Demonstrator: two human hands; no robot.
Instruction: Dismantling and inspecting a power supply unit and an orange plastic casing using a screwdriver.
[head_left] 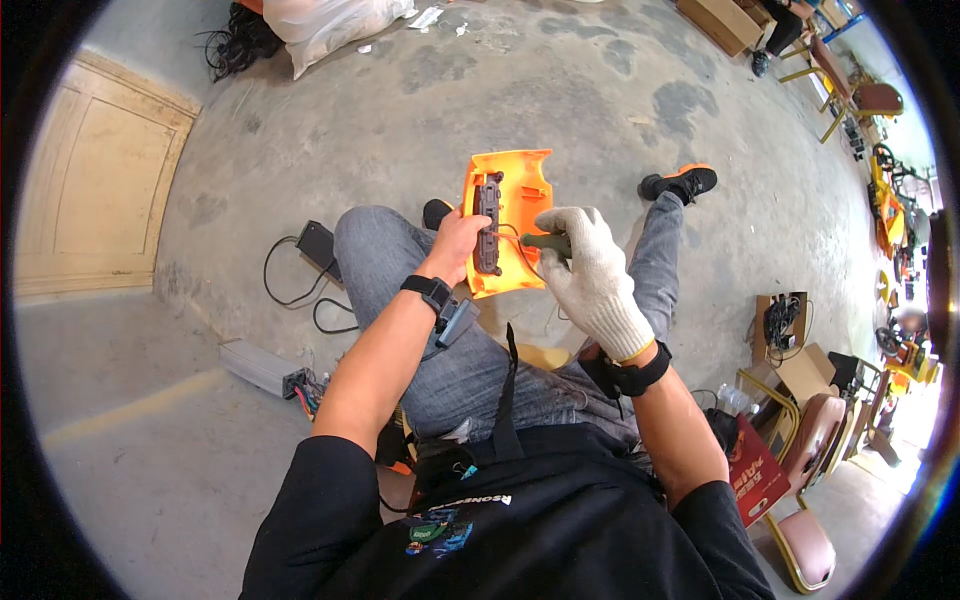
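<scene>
An orange plastic cover [522, 182], curved like a shell, is propped up in front of me between my legs, its inner side facing me. Along its left side runs a long dark strip-shaped part [488, 208] with a thin cable. My bare left hand [456, 245] is closed on the cover's left edge, thumb on the dark part. In a white knit glove, my right hand [592, 272] grips the green handle of a screwdriver [545, 242]. Its shaft points left to the dark part; whether the tip sits in a screw is too small to tell.
Left of my knee lies a black adapter box [317, 244] with its cable, and nearer, a grey metal case [262, 367] with coloured wires. A cardboard box of cables [782, 325], a bottle [735, 402] and chairs [815, 430] stand right. Another person [783, 28] sits far right.
</scene>
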